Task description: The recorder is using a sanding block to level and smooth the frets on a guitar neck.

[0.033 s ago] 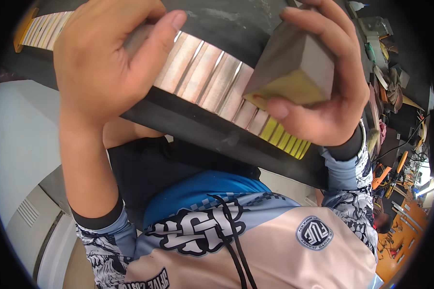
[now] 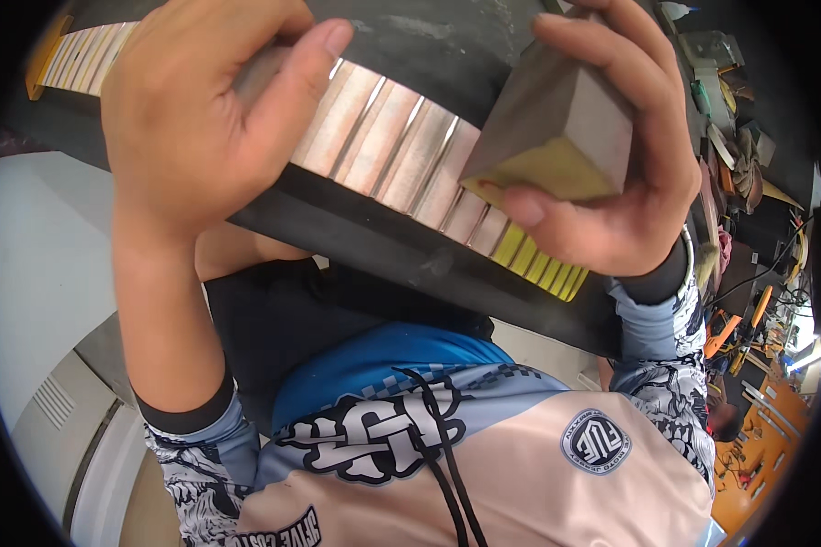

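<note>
A guitar neck point(image 2: 374, 137) runs across the dark bench from upper left to lower right. Its frets are shiny, with pale tape strips between them on most of the length and yellow strips at the right end. My left hand point(image 2: 201, 118) is closed over the neck, thumb lying along it; most of its fingertips are hidden. In my right hand point(image 2: 629, 155) is a grey-brown sanding block point(image 2: 547, 123) with a yellowish end face, gripped between thumb and fingers. The block is tilted over the right part of the neck; whether its underside touches the frets is hard to tell.
An orange-brown piece point(image 2: 46, 59) stands at the neck's far left end. The black bench top point(image 2: 410, 246) extends under the neck. Beyond my right arm, hand tools and cables clutter an orange-brown surface point(image 2: 784, 447). A white panel point(image 2: 46, 264) lies to the left.
</note>
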The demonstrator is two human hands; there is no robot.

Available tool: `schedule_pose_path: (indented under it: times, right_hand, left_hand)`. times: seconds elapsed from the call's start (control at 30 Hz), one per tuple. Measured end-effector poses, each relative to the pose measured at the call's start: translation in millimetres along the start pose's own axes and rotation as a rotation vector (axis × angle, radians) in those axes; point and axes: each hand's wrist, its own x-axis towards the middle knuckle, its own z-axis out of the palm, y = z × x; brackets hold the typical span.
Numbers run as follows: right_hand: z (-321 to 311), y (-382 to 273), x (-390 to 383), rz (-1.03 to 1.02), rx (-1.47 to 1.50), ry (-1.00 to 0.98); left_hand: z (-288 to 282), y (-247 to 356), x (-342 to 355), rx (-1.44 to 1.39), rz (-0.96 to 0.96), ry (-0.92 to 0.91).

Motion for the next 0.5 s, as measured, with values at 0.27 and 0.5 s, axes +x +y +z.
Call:
schedule_pose_path:
  times: [0.27,0.5]
  right_hand:
    - [19,-10,9,-0.062,0.077,0.209]
    - [23,-12,6,0.030,0.134,0.251]
  left_hand:
    - [2,2,1,-0.011,-0.029,-0.019]
    - [4,3,2,0.011,-0.004,-0.009]
